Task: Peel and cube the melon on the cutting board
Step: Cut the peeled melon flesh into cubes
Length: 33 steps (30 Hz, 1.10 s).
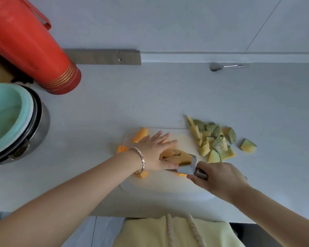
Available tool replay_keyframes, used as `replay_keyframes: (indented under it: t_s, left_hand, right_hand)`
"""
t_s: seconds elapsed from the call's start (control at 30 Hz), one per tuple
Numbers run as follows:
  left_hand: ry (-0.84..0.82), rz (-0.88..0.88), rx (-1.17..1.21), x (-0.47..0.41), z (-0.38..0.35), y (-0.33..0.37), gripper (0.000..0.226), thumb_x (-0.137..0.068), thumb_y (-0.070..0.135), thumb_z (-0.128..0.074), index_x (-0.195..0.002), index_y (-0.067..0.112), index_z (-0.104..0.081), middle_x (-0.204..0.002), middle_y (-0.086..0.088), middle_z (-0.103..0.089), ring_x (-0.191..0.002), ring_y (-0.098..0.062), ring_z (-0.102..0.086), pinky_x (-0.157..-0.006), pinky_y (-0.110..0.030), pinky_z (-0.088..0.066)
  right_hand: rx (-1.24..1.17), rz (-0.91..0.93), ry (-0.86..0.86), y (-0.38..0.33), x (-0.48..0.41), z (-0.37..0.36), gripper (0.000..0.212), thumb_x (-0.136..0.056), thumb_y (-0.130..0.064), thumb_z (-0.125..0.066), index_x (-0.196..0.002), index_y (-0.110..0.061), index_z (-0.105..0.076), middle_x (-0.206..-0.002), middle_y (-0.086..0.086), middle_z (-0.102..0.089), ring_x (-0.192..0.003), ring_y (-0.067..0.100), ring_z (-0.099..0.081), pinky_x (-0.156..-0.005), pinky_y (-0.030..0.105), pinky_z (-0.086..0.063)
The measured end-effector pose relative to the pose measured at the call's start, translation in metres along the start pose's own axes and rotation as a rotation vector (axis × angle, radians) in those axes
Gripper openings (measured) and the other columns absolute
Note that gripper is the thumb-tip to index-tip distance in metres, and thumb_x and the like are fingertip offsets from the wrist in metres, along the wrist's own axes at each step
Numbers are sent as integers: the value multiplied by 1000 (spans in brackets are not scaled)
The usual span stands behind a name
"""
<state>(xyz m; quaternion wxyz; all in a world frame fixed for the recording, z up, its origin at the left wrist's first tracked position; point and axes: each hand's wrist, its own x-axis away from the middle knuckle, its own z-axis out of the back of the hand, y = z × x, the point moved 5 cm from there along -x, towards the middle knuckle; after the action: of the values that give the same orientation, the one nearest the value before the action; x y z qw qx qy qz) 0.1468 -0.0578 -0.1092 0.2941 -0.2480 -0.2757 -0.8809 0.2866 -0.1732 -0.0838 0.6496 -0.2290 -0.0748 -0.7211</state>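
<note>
Peeled orange melon flesh [177, 155] lies on the white cutting board [168, 182]. My left hand [155, 150] presses flat on it with fingers spread, a bracelet on the wrist. Gripping the handle of a knife [187, 168], my right hand [219, 177] holds the blade against the near side of the flesh. More orange pieces [140, 135] lie at the board's far left, partly hidden by my left hand. One small piece [143, 175] sits under my left wrist.
A pile of green netted rind pieces [214, 139] lies at the board's far right, one piece [248, 146] apart on the counter. At far left stand a red thermos [30, 45] and a metal pot with a teal bowl [9, 118]. A spoon [221, 66] rests by the wall.
</note>
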Motion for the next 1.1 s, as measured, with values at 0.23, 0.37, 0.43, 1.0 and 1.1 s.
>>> replay_keyframes:
  t_s: [0.23,0.37,0.43,1.0,1.1]
  left_hand:
    - [-63,3,-41,-20,-13,-15,77,-86,67,-31,-145,38,10,-157,5,14,-144,-15,17,-119,-42,3]
    - [15,17,-102,-37,-11,-21,72,-90,62,-30,-146,36,6,-157,4,11,-144,-16,15,-119,-42,2]
    - [76,5,-202,-42,-5,-26,68,-92,58,-29,-147,35,3,-158,4,9,-145,-16,13,-119,-41,1]
    - [139,119,-47,-40,15,-18,48,-97,33,-39,-143,20,-30,-154,-6,-23,-142,-20,-23,-114,-38,-23]
    - [405,262,229,-21,40,-57,26,-90,15,-50,-113,14,-62,-121,-8,-61,-115,-25,-56,-97,-33,-43]
  right_hand:
    - [189,112,-63,-3,2,-5,54,-90,-67,-25,-106,-22,-50,-95,-7,-61,-85,18,-57,-45,24,-16]
    - [250,157,16,-5,7,3,50,-91,-64,-25,-99,-25,-54,-78,-11,-50,-69,11,-45,-43,21,-7]
    - [319,169,171,-2,9,11,50,-86,-62,-29,-68,-26,-58,-54,-12,-34,-46,8,-30,-46,18,8]
    - [157,213,326,16,12,12,70,-92,-64,-13,-51,-22,-51,-37,-7,-39,-27,12,-35,-48,12,8]
    - [192,87,227,28,21,17,46,-89,-64,-33,-75,-28,-57,-57,-10,-45,-52,10,-52,-41,13,-7]
